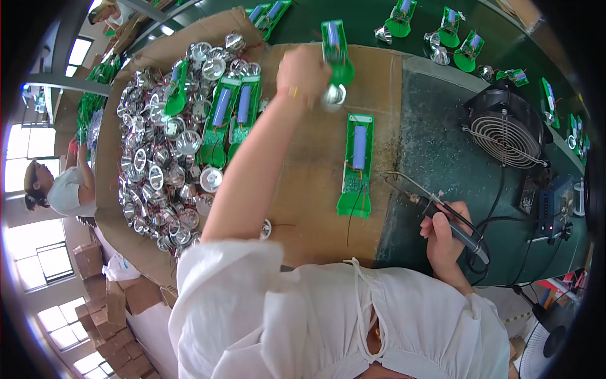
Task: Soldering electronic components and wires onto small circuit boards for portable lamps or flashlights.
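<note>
Your right hand (445, 235) grasps the soldering iron (430, 206) at four o'clock; left hand (304, 74): I cannot tell; central green lamp housing (358, 178) seems light, fragile, best held by edges

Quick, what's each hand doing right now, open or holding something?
Left hand: blurred, at the long green plastic casing; whether it grips cannot be told.
Right hand: closed, holding the slim black-handled soldering iron with metal tip.

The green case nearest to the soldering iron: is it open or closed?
Open: the green case shows its blue cell, with no lid over it.
</note>
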The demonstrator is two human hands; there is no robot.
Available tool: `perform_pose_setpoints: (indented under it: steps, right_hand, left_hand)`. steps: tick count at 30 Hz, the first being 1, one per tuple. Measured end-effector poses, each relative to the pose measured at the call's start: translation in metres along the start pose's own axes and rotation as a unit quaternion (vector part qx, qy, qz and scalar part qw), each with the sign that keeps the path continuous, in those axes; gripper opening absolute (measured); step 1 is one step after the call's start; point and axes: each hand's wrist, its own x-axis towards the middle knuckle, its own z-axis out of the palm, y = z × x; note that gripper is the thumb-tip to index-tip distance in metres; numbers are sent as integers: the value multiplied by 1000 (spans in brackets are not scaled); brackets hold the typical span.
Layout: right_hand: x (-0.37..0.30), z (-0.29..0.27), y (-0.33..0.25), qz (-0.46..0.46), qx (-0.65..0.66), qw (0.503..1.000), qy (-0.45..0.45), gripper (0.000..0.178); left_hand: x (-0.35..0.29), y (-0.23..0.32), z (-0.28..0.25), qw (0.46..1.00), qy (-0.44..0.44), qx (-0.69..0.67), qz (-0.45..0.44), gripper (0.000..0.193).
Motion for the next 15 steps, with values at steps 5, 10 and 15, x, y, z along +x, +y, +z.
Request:
perform_pose_setpoints:
  steps: [5, 10, 15]
  right_hand:
    - [-1, -7, 1, -2, 5, 999, 49, 15]
    - [7, -10, 1, -5, -7, 997, 81, 16]
    - [4, -3, -2, -30, -15, 999, 26, 18]
  left_hand:
    - [54, 22, -39, 985, 134, 34, 106, 39]
    - [-77, 37, -115, 989, 115, -44, 85, 20]
    - [-210, -14, -121, 980, -154, 64, 105, 31]
